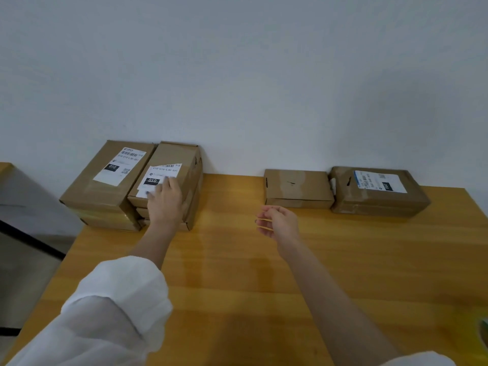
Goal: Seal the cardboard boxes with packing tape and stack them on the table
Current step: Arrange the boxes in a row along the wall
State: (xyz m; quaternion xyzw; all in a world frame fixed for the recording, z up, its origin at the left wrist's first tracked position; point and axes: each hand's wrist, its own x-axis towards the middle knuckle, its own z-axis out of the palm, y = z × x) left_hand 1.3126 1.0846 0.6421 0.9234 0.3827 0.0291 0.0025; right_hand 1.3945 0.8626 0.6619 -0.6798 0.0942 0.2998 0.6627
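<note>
Yellow wooden tabletop bears two touching stacks of brown cardboard boxes far left by the wall, and two single flat cardboard boxes far right. Flat on the right stack's white label lies the left hand, grip unclenched; the right hand hovers mid-tabletop, fingers loosely curled, holding nothing.

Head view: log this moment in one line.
left hand: rests on labelled box atop stack | right hand: loosely curled above table, empty
</note>
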